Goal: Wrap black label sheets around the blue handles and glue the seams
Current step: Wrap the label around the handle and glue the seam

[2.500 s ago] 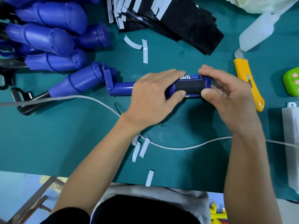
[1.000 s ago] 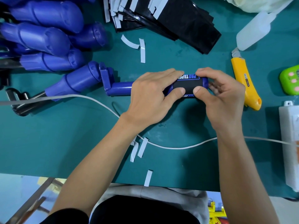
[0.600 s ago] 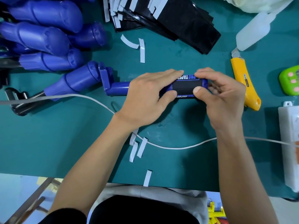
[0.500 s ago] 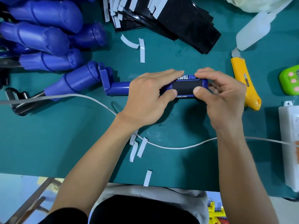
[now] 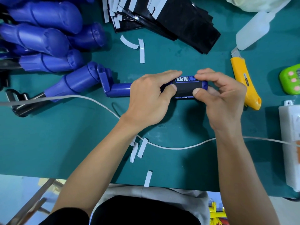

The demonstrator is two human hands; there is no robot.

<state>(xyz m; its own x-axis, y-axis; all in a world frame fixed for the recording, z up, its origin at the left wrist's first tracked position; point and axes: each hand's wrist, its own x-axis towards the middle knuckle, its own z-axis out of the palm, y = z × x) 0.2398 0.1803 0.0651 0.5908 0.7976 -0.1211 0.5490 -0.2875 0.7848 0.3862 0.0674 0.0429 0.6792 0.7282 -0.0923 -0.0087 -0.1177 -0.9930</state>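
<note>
A blue handle (image 5: 119,90) lies across the middle of the green mat, its right end wrapped in a black label (image 5: 186,88) printed PRO TAPER. My left hand (image 5: 151,98) grips the handle just left of the label, thumb on the label's front edge. My right hand (image 5: 222,98) pinches the label's right end between thumb and curled fingers. A stack of black label sheets (image 5: 175,21) with white backing strips lies at the top centre. A translucent glue bottle (image 5: 253,33) lies at the top right.
Several unwrapped blue handles (image 5: 48,41) are piled at the upper left. A yellow utility knife (image 5: 243,82), a green gadget (image 5: 291,78) and a white power strip (image 5: 290,143) sit at the right. A white cable (image 5: 178,147) crosses the mat. Peeled white strips (image 5: 141,51) are scattered about.
Both hands stay on the handle. My right thumb and fingers have closed further over the label's right end, and the handle has shifted only slightly.
</note>
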